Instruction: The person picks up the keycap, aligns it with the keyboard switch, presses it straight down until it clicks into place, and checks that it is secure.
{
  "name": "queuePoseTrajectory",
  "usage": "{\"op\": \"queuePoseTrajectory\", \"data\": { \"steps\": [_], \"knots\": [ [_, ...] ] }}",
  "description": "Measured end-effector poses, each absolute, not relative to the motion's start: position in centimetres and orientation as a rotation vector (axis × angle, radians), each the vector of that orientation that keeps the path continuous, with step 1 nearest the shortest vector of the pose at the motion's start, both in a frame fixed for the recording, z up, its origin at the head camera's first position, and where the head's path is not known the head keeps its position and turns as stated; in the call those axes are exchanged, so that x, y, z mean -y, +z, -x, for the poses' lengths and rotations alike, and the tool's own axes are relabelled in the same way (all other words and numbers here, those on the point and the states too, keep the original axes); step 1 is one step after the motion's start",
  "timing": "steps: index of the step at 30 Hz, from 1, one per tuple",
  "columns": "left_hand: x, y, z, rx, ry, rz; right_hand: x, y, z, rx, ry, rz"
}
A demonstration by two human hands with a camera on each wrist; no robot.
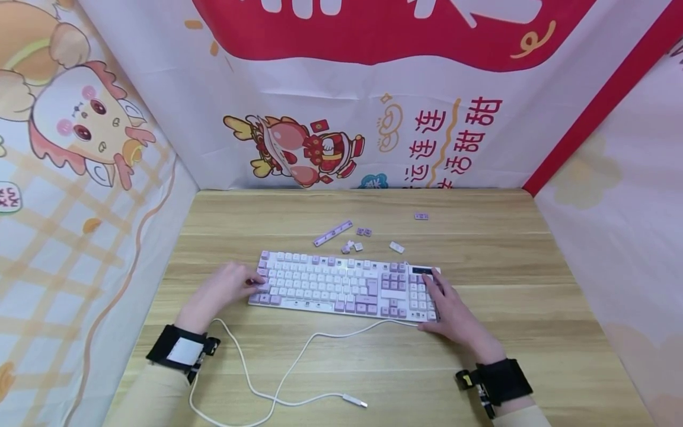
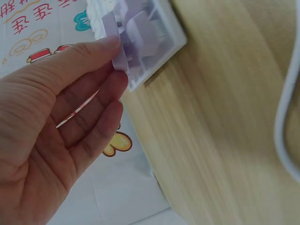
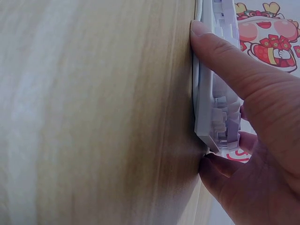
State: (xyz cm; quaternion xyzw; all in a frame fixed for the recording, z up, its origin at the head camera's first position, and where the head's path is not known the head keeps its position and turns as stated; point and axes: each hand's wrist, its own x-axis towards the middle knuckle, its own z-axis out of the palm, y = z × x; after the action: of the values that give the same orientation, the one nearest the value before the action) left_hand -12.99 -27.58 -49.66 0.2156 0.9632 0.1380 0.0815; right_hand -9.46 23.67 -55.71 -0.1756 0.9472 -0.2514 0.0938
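Observation:
A white and lilac keyboard [image 1: 315, 284] lies on the wooden table, slightly angled. At its left end my left hand [image 1: 229, 287] pinches a lilac keycap [image 2: 110, 24] between thumb and fingertips. Whether that keycap is seated on the board or lifted, I cannot tell. My right hand [image 1: 453, 308] grips the keyboard's right end. Its thumb [image 3: 220, 51] lies along the front edge, while other fingers reach over the number pad and round the side. In the right wrist view the keyboard's white side [image 3: 206, 108] stands close to the thumb.
Behind the keyboard lie a lilac space bar-like strip [image 1: 332, 233], several small loose keycaps [image 1: 358, 247], a white keycap [image 1: 397, 247] and a lilac one [image 1: 421, 216]. A white cable [image 1: 299, 359] loops in front, ending in a USB plug [image 1: 354, 401]. Printed cloth walls surround the table.

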Motion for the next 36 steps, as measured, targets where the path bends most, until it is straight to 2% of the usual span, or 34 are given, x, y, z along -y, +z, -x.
{"op": "queuePoseTrajectory", "data": {
  "steps": [22, 36],
  "knots": [
    [27.5, -49.3, 12.6, -2.886, 0.313, -0.742, -23.6, -55.6, 9.5, -2.804, -0.746, 0.497],
    [26.6, -49.7, 13.8, -2.830, 0.468, -0.470, -23.6, -55.6, 9.5, -2.803, -0.737, 0.489]
  ]
}}
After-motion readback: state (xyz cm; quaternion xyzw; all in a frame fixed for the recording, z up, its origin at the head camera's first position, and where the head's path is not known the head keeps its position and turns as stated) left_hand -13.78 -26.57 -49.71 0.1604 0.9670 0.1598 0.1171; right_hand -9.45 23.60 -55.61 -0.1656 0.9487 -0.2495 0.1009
